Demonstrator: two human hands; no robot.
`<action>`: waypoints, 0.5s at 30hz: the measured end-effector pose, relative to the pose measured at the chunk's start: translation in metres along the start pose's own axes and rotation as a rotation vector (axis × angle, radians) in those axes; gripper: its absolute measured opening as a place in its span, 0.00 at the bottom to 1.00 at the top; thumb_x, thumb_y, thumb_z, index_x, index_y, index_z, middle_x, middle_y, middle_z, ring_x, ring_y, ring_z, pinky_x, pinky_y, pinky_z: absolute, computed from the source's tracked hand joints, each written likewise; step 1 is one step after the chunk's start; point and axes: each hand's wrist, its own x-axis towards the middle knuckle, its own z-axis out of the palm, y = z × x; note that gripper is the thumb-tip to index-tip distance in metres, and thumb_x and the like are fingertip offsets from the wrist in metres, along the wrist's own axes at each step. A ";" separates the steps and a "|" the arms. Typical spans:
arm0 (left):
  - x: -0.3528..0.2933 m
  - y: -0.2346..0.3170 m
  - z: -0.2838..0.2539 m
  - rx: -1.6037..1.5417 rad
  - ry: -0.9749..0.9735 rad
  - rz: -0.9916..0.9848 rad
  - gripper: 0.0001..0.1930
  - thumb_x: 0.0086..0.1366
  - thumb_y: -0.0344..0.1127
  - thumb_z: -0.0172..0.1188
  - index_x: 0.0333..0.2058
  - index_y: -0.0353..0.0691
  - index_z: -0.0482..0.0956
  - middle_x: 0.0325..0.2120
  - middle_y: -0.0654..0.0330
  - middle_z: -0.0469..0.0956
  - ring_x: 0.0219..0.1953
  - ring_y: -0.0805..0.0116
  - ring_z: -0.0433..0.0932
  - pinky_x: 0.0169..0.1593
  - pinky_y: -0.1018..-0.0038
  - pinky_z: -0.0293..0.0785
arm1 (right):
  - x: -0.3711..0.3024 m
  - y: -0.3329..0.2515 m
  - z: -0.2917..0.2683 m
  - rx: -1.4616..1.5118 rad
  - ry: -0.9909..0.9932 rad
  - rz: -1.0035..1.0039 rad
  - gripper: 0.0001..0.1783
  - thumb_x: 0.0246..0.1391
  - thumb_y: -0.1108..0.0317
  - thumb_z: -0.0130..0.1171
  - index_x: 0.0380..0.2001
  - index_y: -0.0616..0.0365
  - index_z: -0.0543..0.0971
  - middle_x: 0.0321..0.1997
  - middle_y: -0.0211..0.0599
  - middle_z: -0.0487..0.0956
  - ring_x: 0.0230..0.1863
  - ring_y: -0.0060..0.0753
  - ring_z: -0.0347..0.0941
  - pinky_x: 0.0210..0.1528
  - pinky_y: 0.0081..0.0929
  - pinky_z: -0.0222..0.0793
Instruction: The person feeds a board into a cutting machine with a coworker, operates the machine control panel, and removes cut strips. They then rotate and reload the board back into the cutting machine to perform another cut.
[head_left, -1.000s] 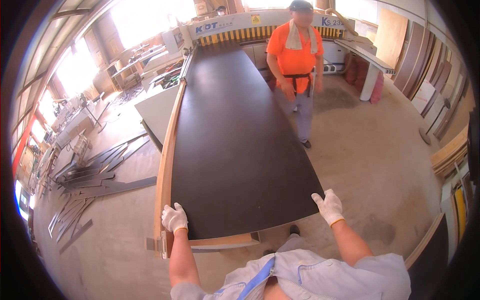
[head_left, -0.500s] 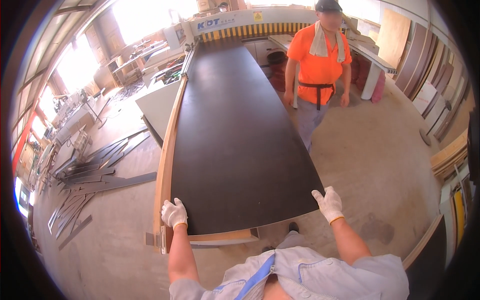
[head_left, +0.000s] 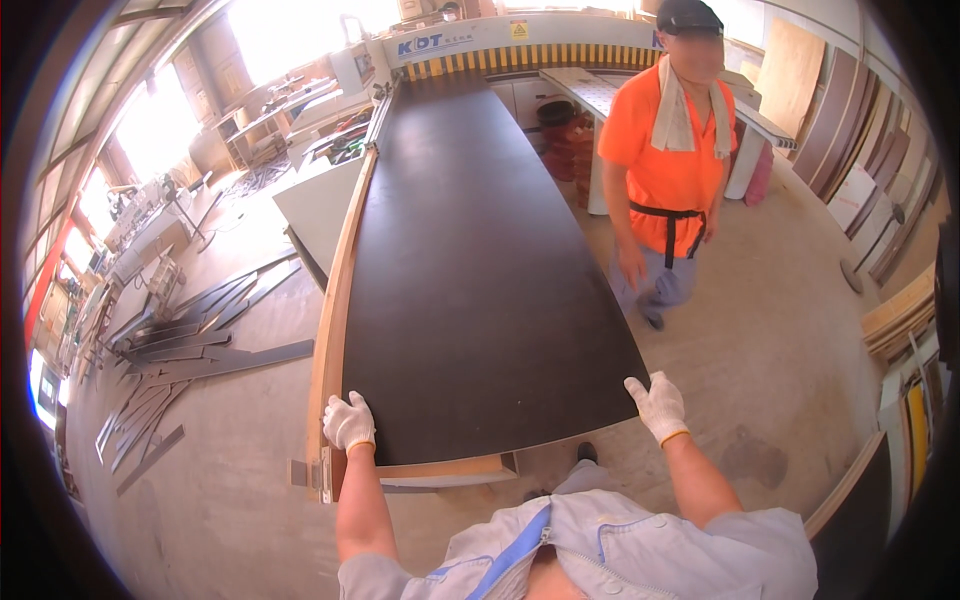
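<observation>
A long black board stretches away from me, its far end at a wide machine with a striped yellow-and-black strip. White knitted gloves cover both my hands. At the board's near left corner, my left hand grips the edge beside a wooden guide rail. My right hand holds the near right corner, thumb and fingers at the edge. The fingers under the board are hidden.
A co-worker in an orange shirt stands right of the board. Dark offcut strips lie on the floor at left. Panels lean along the right wall. A perforated side table adjoins the machine.
The co-worker has stepped nearer and to the right along the board. The board's near edge sits very slightly farther away. My hands keep the same hold.
</observation>
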 end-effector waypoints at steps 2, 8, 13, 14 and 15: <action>0.001 -0.006 0.003 -0.003 0.007 -0.018 0.30 0.84 0.61 0.60 0.61 0.36 0.87 0.55 0.41 0.92 0.58 0.40 0.92 0.63 0.47 0.87 | -0.001 0.000 -0.001 0.012 -0.008 -0.019 0.48 0.73 0.27 0.67 0.63 0.71 0.85 0.57 0.71 0.91 0.62 0.73 0.88 0.65 0.62 0.83; -0.002 0.001 -0.002 -0.018 0.057 0.021 0.28 0.82 0.61 0.62 0.57 0.38 0.87 0.52 0.43 0.92 0.56 0.40 0.92 0.61 0.48 0.87 | -0.004 0.000 0.004 0.029 0.021 -0.032 0.47 0.74 0.28 0.66 0.60 0.71 0.85 0.54 0.73 0.91 0.60 0.75 0.88 0.63 0.63 0.82; -0.001 -0.002 -0.006 -0.056 0.076 0.022 0.28 0.82 0.60 0.62 0.57 0.38 0.87 0.53 0.42 0.92 0.56 0.40 0.92 0.61 0.47 0.87 | 0.003 0.007 0.020 0.107 0.086 -0.045 0.43 0.73 0.27 0.67 0.57 0.65 0.87 0.55 0.68 0.91 0.60 0.76 0.87 0.63 0.63 0.81; -0.002 -0.001 -0.012 -0.052 0.053 0.019 0.28 0.82 0.60 0.62 0.57 0.37 0.87 0.53 0.42 0.92 0.56 0.41 0.92 0.61 0.47 0.87 | 0.003 0.006 0.020 0.105 0.081 -0.050 0.43 0.73 0.27 0.67 0.57 0.65 0.87 0.55 0.68 0.91 0.60 0.76 0.87 0.63 0.63 0.81; -0.001 -0.002 -0.011 -0.049 0.052 0.012 0.28 0.82 0.60 0.62 0.57 0.37 0.87 0.53 0.42 0.92 0.56 0.41 0.92 0.61 0.47 0.87 | 0.002 0.006 0.019 0.101 0.087 -0.046 0.44 0.73 0.27 0.66 0.58 0.64 0.87 0.55 0.68 0.91 0.61 0.76 0.87 0.64 0.63 0.80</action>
